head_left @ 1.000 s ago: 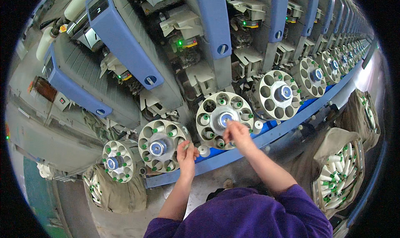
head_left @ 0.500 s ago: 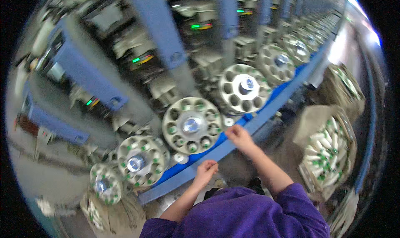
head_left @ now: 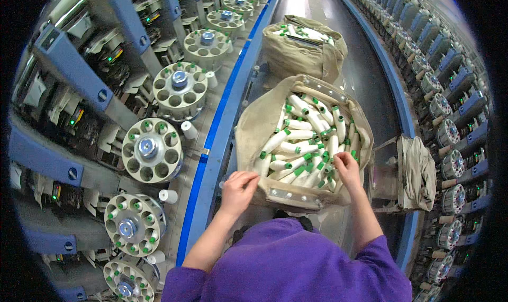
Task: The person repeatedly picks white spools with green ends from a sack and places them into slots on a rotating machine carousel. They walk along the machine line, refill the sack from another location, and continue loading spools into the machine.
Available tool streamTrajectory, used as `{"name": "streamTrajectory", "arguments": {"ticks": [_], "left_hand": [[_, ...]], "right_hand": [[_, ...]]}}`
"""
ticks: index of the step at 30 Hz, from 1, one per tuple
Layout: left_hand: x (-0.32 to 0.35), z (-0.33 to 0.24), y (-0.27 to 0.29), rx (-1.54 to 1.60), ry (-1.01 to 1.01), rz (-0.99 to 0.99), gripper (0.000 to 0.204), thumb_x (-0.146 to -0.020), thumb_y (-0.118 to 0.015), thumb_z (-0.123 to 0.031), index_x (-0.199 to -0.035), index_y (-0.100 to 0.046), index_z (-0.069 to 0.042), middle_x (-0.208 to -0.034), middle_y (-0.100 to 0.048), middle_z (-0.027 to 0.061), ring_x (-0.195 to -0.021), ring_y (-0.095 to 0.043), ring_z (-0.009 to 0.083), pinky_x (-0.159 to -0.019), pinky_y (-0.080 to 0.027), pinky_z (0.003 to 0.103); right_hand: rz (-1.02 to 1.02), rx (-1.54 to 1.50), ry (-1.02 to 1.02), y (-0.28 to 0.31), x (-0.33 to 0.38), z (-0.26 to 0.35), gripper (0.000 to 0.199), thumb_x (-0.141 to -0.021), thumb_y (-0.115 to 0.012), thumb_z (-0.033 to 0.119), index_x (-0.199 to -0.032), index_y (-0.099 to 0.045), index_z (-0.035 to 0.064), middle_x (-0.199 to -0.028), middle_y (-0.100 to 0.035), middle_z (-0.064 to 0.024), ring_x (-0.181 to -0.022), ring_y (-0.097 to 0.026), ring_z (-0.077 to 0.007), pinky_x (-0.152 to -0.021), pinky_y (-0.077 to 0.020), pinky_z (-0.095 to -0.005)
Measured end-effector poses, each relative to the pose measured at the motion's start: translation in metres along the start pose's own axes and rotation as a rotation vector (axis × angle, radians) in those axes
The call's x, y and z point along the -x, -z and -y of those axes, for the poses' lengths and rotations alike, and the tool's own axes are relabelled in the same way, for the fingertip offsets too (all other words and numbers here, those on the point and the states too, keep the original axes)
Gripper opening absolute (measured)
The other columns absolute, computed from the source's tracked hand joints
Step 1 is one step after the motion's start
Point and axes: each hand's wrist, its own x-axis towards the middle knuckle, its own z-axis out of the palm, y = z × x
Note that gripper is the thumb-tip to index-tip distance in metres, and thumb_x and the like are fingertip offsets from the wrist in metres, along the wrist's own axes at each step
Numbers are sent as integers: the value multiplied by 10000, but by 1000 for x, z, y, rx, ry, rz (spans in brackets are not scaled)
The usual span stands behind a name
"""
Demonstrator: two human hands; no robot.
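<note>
1. Nearest canvas sack (head_left: 254,127): a tan cloth bag, mouth open, standing just right of the blue rail (head_left: 222,127) and filled with white bobbins with green ends.
2. Second canvas sack (head_left: 301,51): same tan cloth, standing just beyond the nearest sack along the rail, also holding white bobbins.
3. Folded tan sack (head_left: 420,170): empty and slumped, right of the nearest sack.

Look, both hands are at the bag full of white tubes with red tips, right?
Nearly. In the head view both the left hand and right hand are at the canvas bag, but the white tubes have green tips, not red.
</note>
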Motion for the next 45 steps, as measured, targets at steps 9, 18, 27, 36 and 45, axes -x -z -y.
{"name": "streamTrajectory", "arguments": {"ticks": [9,18,27,36,45], "left_hand": [[-74,19,-123,-273,83,559,295,-781,-610,-189,-1054,-594,-78,-996,-628,141,-957,-571,334,-819,-458,412],[-82,29,-172,-638,-11,703,340,-683,-706,-226,-1011,-647,-156,-894,-655,70,-929,-581,239,-827,-434,407],[-78,21,-215,-853,69,725,152,-769,-551,-140,-813,-695,-116,-941,-632,49,-988,-531,216,-804,-380,428],[-121,-1,-149,-458,-130,483,391,-709,-666,-193,-1071,-545,-107,-968,-590,119,-950,-557,276,-833,-407,405],[-189,-84,-24,1039,108,142,276,-838,-606,-239,-1016,-589,-29,-1047,-567,75,-1043,-509,172,-918,-369,315]], "right_hand": [[389,246,9,-13,-36,-22,373,-798,-658,330,-1026,-582,44,-851,-647,-161,-775,-640,-274,-694,-495,-361],[429,54,64,30,-39,-15,277,-856,-604,249,-1011,-502,43,-913,-635,-122,-812,-618,-231,-725,-489,-337],[240,28,-209,27,-166,11,318,-876,-571,319,-1111,-545,106,-881,-608,-56,-711,-574,-128,-616,-484,-280],[470,233,-152,-6,-203,5,650,-652,-714,468,-1051,-564,-22,-947,-627,-164,-850,-611,-252,-771,-475,-344],[808,-125,470,0,-143,138,449,-691,-760,173,-1082,-595,23,-953,-630,-54,-876,-570,-129,-779,-453,-272]]}}
